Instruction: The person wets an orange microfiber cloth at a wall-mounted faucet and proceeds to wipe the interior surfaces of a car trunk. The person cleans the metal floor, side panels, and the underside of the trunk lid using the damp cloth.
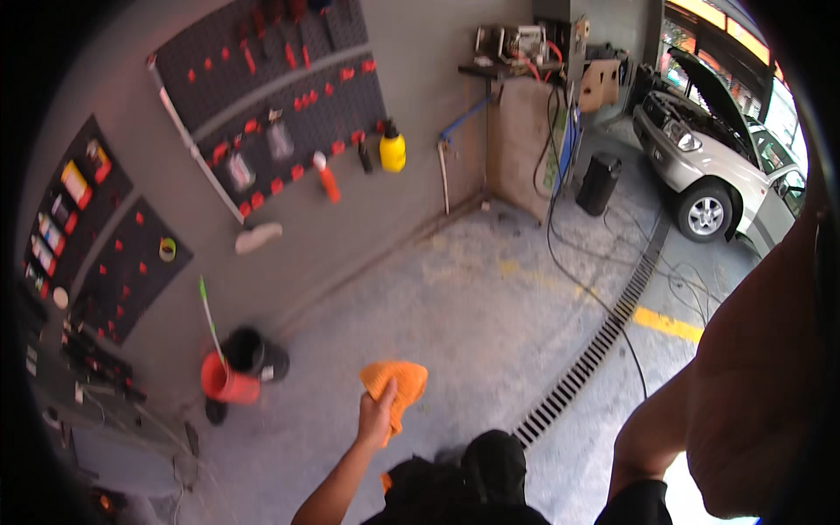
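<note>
My left hand (374, 422) is closed around a bunched orange cloth (404, 382), held out low over the concrete floor. Part of the cloth hangs below the fingers. On the right side, my bent right arm (744, 394) rises close to the camera and fills that edge. The right hand itself lies outside the picture.
A red bucket (226, 381) and a black bucket (268, 357) stand by the left wall under tool pegboards (262, 96). A slotted floor drain (582, 372) and loose cables (604, 306) cross the floor. Beyond stand a black bin (599, 182) and a silver car (691, 162) with its hood raised.
</note>
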Action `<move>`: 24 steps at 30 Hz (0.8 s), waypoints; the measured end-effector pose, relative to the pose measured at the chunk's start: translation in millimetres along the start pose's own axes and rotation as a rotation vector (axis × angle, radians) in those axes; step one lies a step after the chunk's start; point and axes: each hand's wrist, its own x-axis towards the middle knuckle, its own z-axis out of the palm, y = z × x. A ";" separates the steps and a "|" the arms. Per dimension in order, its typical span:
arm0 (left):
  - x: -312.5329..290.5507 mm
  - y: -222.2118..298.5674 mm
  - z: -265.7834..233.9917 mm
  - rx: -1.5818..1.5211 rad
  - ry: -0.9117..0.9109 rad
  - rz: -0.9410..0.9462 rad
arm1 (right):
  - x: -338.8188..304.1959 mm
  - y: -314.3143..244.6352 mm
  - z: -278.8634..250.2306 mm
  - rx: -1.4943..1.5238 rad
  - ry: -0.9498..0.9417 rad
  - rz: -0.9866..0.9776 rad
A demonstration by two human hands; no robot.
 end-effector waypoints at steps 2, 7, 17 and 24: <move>58.4 18.9 36.3 -0.106 -0.064 -0.011 | 4.4 64.0 31.6 -0.011 0.000 0.013; 234.2 27.3 108.7 -0.054 -0.131 -0.103 | 2.7 223.6 107.4 0.005 0.056 -0.021; 539.0 32.4 223.8 -0.070 -0.064 -0.206 | -114.0 583.3 403.3 0.480 -0.129 0.999; 868.3 -51.4 305.4 -0.214 -0.152 -0.447 | -392.1 818.0 616.9 0.475 -0.534 1.683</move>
